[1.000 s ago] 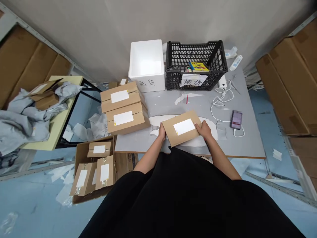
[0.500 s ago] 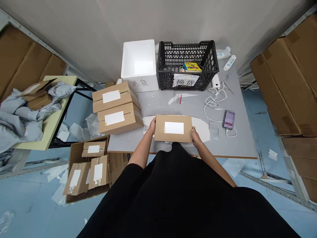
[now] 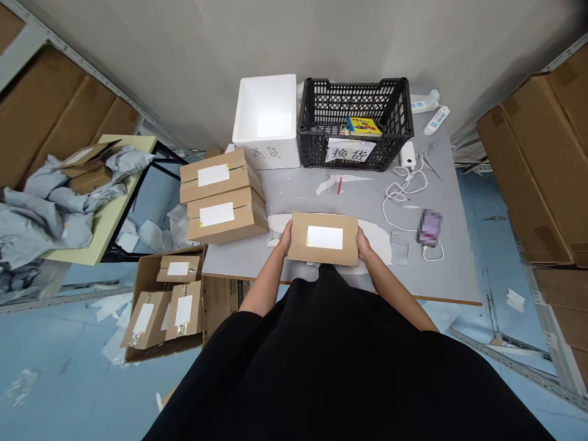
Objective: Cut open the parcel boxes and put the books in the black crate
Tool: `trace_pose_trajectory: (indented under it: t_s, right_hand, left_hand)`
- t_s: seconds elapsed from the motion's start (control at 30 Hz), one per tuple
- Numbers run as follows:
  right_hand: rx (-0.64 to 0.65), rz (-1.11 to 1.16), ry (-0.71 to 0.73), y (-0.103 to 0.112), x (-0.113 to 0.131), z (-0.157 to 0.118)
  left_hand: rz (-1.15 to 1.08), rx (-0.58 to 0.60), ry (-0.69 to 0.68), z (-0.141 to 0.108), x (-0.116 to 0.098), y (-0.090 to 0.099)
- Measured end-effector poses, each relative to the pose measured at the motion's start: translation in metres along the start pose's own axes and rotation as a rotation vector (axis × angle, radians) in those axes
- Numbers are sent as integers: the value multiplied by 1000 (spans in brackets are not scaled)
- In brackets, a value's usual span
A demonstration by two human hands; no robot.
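Observation:
A flat brown cardboard box (image 3: 301,239) with a white label on top is at the front edge of the grey table (image 3: 294,193). My left hand (image 3: 285,237) grips its left side and my right hand (image 3: 364,244) its right side, so the box is held between them. Part of a white sheet (image 3: 379,240) shows beneath and around the box. To the left, two larger labelled cartons (image 3: 250,211) stand close together on the table.
Behind are a white foam box (image 3: 275,152) and a black crate (image 3: 312,150) holding a yellow book. A phone (image 3: 429,228) with white cables lies right. Lower left, an open carton (image 3: 142,269) holds small boxes; grey bags (image 3: 68,214) cover a side table.
The view has shifted slightly, so the surroundings appear a little further right. Both hands still hold the box, with hardly any movement between them.

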State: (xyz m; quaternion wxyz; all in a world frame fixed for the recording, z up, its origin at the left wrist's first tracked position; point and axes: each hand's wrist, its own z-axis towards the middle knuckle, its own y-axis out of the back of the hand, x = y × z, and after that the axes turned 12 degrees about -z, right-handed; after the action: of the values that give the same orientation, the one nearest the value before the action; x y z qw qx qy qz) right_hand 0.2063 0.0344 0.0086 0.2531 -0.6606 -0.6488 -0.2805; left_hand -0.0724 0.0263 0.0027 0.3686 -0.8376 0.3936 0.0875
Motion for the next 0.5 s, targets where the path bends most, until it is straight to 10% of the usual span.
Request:
trace_pose_trajectory:
  t_s: [0.5]
  right_hand:
    - [-30,-127,-118,11,-2,16]
  left_hand:
    - [151,-12,110,4,-8,10]
